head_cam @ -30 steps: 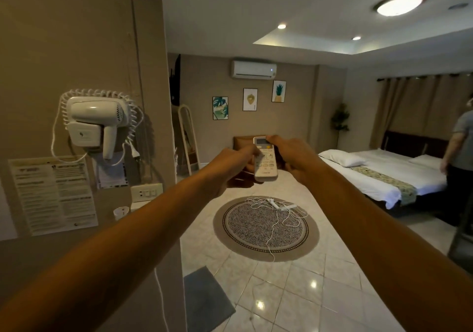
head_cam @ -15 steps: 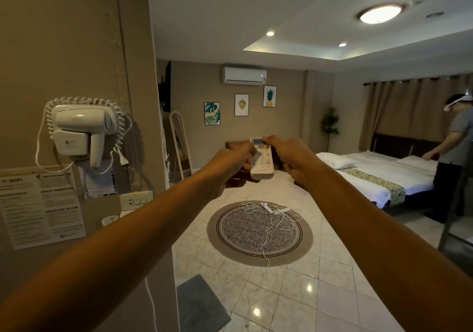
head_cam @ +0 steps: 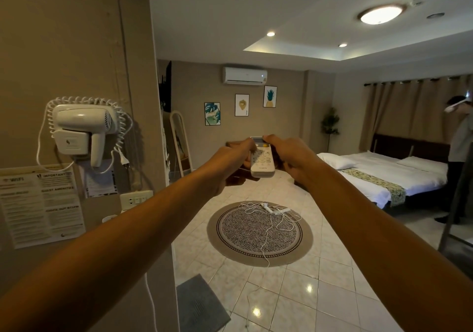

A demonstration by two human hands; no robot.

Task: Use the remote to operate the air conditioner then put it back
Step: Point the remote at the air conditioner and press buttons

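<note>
The room is a big tiled bedroom, seen from just past a wall corner on the near left. A bed point(head_cam: 384, 178) with white linen sits far right, and someone else is standing at its far end. A round patterned rug point(head_cam: 258, 232) is laid out mid-floor with a tangle of white cable point(head_cam: 268, 211) dumped on it. The air conditioner point(head_cam: 244, 75) is mounted high on the far wall, over three framed prints, with a small light showing at its right end. A wall hair dryer point(head_cam: 82, 127) and some printed notices are fixed to the near left wall.

The remote point(head_cam: 263, 161) is held out at arm's length in the middle of the view, pointed roughly up toward the air conditioner. It's gripped from both sides: the left hand point(head_cam: 230, 162) is closed around its left edge with the thumb laid over the button area, and the right hand point(head_cam: 286, 155) is pinched onto the top right corner near the display. Whether a button is actually being pressed can't be told.

Handling-wise, it looks like the usual slim white plastic remote, so it's probably light and rigid, a bit slick on the shell, and not something that'd enjoy being dropped on tile. It's best taken by the long side edges around the lower half, so the display and buttons are left uncovered. One hand should be plenty for carrying it back; where its holder is can't be seen.
</note>
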